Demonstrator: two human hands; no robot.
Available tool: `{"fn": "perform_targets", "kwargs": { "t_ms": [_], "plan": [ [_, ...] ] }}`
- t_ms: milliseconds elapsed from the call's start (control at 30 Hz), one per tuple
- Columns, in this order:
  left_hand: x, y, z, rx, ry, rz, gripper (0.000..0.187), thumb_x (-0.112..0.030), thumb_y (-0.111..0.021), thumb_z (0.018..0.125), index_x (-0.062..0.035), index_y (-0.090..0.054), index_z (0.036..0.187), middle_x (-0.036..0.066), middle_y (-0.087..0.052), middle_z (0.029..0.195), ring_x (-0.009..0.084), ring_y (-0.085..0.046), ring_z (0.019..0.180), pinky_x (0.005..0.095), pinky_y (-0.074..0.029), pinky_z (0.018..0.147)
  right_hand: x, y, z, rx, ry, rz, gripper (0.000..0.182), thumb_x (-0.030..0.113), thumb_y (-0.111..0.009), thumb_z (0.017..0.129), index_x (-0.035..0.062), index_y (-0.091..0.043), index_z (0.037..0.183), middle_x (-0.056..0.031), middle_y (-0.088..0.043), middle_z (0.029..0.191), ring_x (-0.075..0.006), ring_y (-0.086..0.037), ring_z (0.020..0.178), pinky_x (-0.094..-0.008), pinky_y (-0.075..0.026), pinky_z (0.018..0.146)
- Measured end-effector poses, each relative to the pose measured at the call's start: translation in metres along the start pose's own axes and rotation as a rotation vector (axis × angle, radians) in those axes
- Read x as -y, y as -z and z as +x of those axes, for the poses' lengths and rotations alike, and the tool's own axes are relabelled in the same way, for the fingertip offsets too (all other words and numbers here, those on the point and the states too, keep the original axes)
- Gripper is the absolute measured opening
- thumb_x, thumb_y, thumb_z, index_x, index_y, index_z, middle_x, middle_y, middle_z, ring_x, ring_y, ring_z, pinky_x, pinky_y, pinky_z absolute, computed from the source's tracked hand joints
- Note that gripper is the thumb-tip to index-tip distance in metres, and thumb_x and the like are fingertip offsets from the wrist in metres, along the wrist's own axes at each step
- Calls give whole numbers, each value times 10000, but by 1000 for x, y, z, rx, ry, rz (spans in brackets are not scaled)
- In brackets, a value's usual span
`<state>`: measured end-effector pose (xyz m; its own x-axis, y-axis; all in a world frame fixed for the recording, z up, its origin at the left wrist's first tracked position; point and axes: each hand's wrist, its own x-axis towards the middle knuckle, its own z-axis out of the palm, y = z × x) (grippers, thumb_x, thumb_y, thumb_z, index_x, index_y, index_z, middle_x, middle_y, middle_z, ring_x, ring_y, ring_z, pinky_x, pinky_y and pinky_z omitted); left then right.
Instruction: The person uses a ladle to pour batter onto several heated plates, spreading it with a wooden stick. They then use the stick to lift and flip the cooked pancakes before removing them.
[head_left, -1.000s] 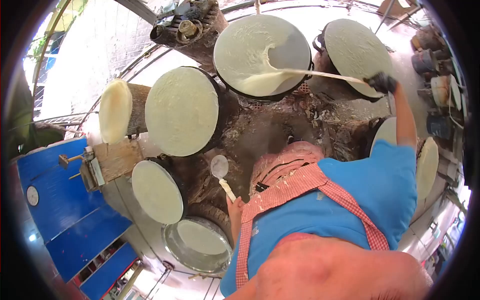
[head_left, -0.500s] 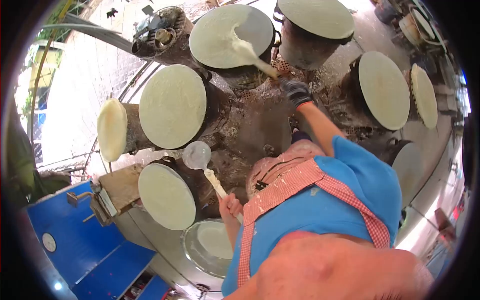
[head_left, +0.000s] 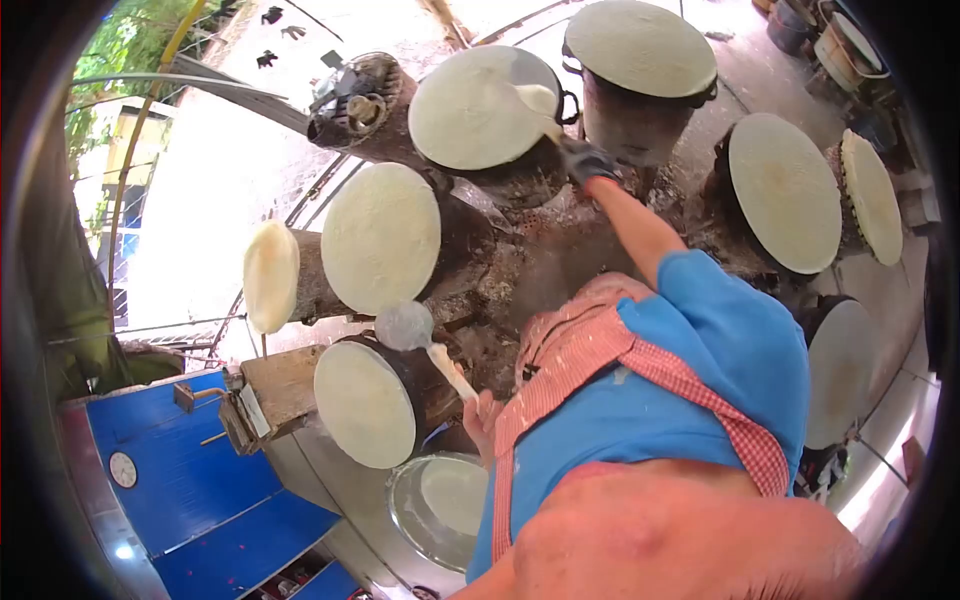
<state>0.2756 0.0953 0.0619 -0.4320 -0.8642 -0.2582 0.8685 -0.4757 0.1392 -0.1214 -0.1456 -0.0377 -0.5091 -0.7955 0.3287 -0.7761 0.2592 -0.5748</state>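
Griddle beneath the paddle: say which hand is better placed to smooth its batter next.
Probably the right hand: it grips the paddle over the batter. The left hand holds a ladle, farther from the griddle.

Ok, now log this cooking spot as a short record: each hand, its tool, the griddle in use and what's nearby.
Left hand: bare hand gripping a ladle by its handle
Right hand: black-gloved hand gripping a spreader
Griddle in use: round griddle, pale batter over most of its top, spreader blade over it
Basin: round basin at lower middle, pale mixture inside
Clothing: blue shirt, red-and-white checked apron
Far left: blue panel with a round white dial
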Motion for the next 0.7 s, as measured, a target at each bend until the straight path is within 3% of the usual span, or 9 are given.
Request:
{"fn": "perform_targets", "kwargs": {
  "t_ms": [133,233,300,367,400,467,567,633,700],
  "plan": [
    [10,-14,42,-125,114,-141,435,-168,-341,901,-318,-252,1299,-18,-292,560,44,-283,395,180,-285,334,-8,-55,-21,219,320,63,334,422,-449,800,127,-597,854,-162,-592,816,-256,-573,718,-361,-445,662],
    [1,17,46,-166,133,86,445,-190,-343,903,-340,-224,1304,-24,-288,562,45,-274,384,182,-267,327,-21,18,5,432,-44,97,316,388,-444,814,120,-606,859,-165,-587,785,-285,-561,681,-367,-447,671],
    [7,-14,57,-305,79,154,239,-233,-363,899,-198,-470,1109,-38,-270,506,43,-246,352,187,-223,307,-52,21,43,452,-362,657,343,385,-419,824,102,-611,856,-167,-594,816,-299,-562,695,-382,-443,678],
    [24,-34,82,-556,160,196,254,-268,-380,893,-121,-453,699,-55,-234,439,44,-213,327,198,-176,288,-46,-12,83,225,-52,51,335,382,-455,809,91,-616,852,-163,-603,824,-301,-564,696,-379,-447,689],
    [9,1,94,-355,407,77,371,-279,-391,889,-161,-269,560,-58,-192,392,38,-186,316,203,-157,279,-64,-63,85,175,184,38,289,343,-505,791,97,-605,902,-173,-593,868,-278,-570,721,-369,-447,703],
    [14,3,94,-490,386,144,353,-273,-390,889,-152,-294,571,-58,-199,403,38,-189,319,201,-155,279,-43,-21,32,565,106,2,277,317,-538,785,107,-590,958,-138,-608,885,-248,-572,780,-350,-445,729],
    [35,-12,115,-643,225,221,320,-244,-381,890,-143,-323,591,-58,-208,431,42,-195,326,196,-160,282,-125,-55,-2,-148,608,-221,314,324,-540,791,114,-571,1022,-81,-616,870,-231,-572,809,-332,-442,741],
    [47,-9,118,-620,188,107,306,-218,-369,891,-143,-328,598,-55,-209,440,48,-204,327,192,-175,286,-154,-58,51,530,-487,1139,346,354,-547,791,124,-570,1049,-59,-609,861,-236,-568,829,-342,-439,757],
    [40,3,117,-475,426,21,298,-198,-363,890,-144,-337,598,-47,-229,432,49,-216,323,191,-192,290,-100,-39,125,428,-154,214,432,396,-503,801,53,-542,1061,-171,-583,988,-268,-564,910,-322,-428,774]
  ]
}}
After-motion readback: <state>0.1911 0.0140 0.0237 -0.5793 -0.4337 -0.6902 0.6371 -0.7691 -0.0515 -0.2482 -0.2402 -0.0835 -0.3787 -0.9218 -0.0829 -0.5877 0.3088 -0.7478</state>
